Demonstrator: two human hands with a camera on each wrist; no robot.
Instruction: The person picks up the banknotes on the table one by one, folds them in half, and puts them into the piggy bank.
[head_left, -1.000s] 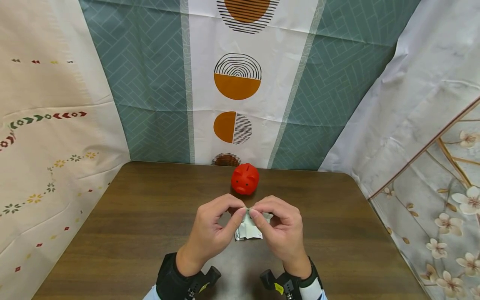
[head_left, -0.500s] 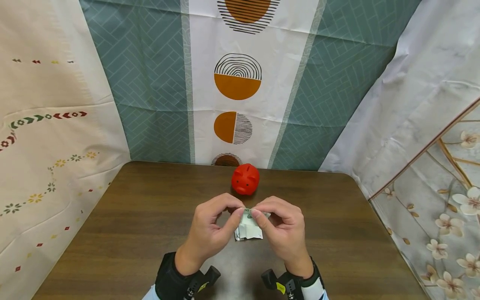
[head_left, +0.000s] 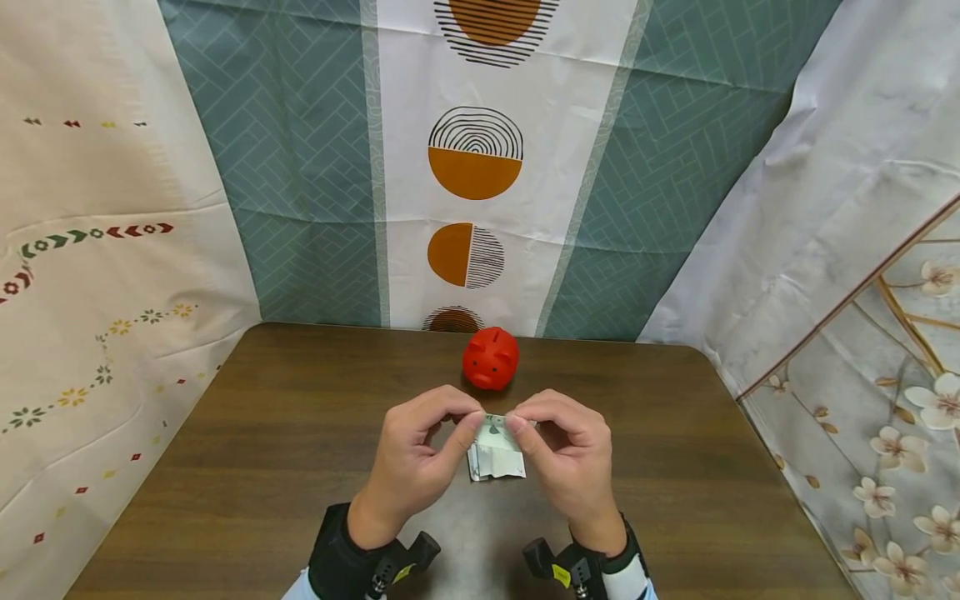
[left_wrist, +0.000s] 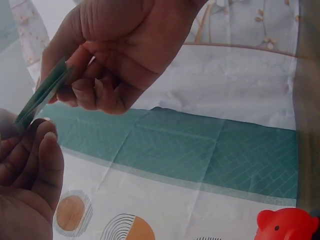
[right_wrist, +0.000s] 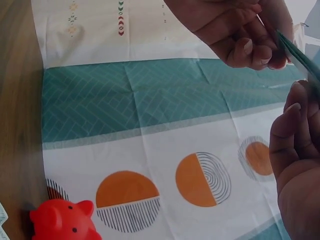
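My left hand (head_left: 418, 454) and my right hand (head_left: 566, 454) face each other above the table, each pinching one end of a green banknote (left_wrist: 42, 95) between thumb and fingers. In the wrist views the banknote appears folded and nearly edge-on. From the head, only its upper part shows between the thumbs. Directly beneath it a pale green, creased paper (head_left: 497, 463), like another banknote, seems to lie on the table; a corner of such paper (right_wrist: 2, 220) also shows in the right wrist view. Beyond the hands stands a red piggy bank (head_left: 491, 358).
The brown wooden table (head_left: 300, 417) reaches back to a hanging patterned cloth (head_left: 472, 250). Floral cloth (head_left: 862, 417) hangs at the right and cream cloth (head_left: 112, 333) at the left. Both wrists wear black camera straps.
My hands have drawn slightly apart, so more of the green banknote shows between the thumbs. The piggy bank and the lower paper stay in place.
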